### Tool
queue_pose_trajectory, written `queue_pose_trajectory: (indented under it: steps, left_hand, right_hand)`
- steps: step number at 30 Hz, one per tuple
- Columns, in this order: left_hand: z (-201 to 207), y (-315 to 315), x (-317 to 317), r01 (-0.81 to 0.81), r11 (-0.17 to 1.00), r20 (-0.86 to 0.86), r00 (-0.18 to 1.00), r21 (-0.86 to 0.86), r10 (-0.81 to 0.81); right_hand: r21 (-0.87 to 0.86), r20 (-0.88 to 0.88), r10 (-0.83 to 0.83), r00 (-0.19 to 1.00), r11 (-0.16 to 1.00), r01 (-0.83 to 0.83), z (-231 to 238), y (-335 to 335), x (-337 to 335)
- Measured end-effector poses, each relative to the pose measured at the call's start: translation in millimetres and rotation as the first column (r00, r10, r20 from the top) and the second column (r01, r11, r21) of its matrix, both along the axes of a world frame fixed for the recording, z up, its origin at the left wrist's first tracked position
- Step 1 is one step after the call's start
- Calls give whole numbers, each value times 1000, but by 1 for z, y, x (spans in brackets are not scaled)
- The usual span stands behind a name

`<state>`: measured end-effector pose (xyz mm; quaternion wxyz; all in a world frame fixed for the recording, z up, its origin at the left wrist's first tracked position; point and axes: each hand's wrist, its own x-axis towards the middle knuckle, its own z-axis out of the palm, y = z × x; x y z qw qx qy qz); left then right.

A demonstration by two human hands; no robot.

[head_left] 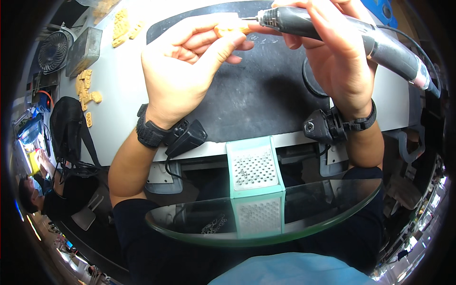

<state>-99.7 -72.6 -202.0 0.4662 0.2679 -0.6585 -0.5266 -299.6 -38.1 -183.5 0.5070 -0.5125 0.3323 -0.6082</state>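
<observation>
Near the far middle of the table, my left hand (175, 71) pinches a small orange-yellow moulded piece (231, 31) between thumb and fingers, which cover much of it. My right hand (344, 61) grips a black rotary tool (297, 22) like a pen. Its thin metal bit (248, 18) points left and reaches the top of the piece; whether the two touch I cannot tell. A cable trails off the tool's back end at the right. Both wrists wear black straps with small camera units. Under the hands lies a dark mat (251, 104).
Several yellow moulded parts (83, 88) lie at the left, beside a grey metal box (84, 52) and a small fan (53, 51). A green-framed perforated panel (255, 168) projects from the table's near edge. A clear curved shield (190, 223) spans below it. Another person (38, 190) sits far left.
</observation>
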Motion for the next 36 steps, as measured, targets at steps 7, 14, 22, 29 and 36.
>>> queue_pose_trajectory:
  steps: [7,14,22,29,36]
  left_hand:
    - [3,0,-1,25,999,44,999,28,-26]
    - [3,-1,2,40,998,38,998,47,-42]
    - [-1,-3,2,64,998,22,998,27,-65]
    - [1,-4,1,47,997,-20,999,57,-46]
    - [3,-2,2,57,995,-28,998,78,-55]
  right_hand:
    - [-361,75,-68,995,928,91,-21,-8,-10]
    - [-349,159,-149,976,916,196,-18,-8,-5]
    - [-247,37,-154,987,956,158,-2,-8,1]
    - [-386,-96,64,993,917,-97,0,-17,-22]
    - [-356,-252,-184,950,931,85,9,-5,-14]
